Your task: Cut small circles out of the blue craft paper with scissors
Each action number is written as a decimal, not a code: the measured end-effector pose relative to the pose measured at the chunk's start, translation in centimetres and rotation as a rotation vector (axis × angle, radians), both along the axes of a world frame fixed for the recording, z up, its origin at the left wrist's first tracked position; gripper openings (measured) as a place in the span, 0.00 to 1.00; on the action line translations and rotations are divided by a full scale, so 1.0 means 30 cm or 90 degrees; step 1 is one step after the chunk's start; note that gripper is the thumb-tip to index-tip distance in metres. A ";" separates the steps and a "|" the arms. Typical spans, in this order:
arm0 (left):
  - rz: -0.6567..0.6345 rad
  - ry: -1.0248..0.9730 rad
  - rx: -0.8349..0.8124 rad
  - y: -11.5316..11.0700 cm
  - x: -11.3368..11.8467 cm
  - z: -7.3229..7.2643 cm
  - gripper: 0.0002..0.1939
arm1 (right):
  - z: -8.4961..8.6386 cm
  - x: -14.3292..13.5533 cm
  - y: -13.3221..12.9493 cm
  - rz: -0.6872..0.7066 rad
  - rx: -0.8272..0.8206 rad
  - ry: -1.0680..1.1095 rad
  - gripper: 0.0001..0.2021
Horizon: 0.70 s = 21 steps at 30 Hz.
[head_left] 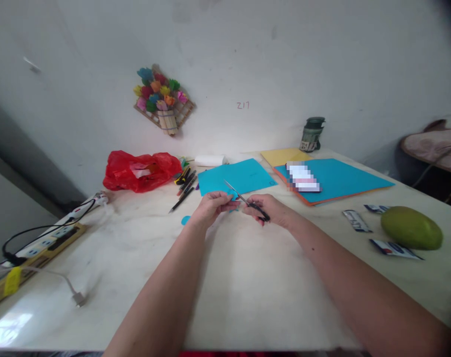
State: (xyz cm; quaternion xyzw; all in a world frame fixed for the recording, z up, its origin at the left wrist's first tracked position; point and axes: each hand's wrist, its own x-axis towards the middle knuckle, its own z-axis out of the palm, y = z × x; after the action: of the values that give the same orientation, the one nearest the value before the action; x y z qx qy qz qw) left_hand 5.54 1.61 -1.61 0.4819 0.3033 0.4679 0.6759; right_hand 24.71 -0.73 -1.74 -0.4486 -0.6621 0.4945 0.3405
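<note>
On the pale worktop, a blue disc lay just left of our left wrist. At the frame's centre, our left hand had its fingers pinched shut on a small blue paper piece, and our right hand had its fingers curled around the scissors, blades pointing up-left; we could not tell whether they touched the paper. Beyond lay a blue sheet.

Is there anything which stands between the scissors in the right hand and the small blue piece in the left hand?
Nothing visible does: the scissors in the right hand reach right up to the blue piece in the left hand. Whether they touch is unclear.
</note>
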 end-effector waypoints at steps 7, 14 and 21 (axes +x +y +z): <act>-0.002 0.007 0.007 0.000 0.000 -0.002 0.10 | -0.006 -0.004 0.006 -0.011 0.000 -0.019 0.15; 0.003 0.022 0.008 -0.001 -0.001 0.003 0.10 | 0.019 -0.010 -0.013 -0.025 -0.011 -0.045 0.15; -0.042 0.044 -0.001 -0.005 -0.008 0.008 0.12 | 0.010 0.011 0.004 -0.051 -0.009 0.027 0.16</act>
State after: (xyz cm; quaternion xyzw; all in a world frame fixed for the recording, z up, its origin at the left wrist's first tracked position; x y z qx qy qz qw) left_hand 5.31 1.46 -1.37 0.5072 0.3108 0.4285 0.6801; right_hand 25.04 -0.62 -1.43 -0.4666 -0.6326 0.4945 0.3709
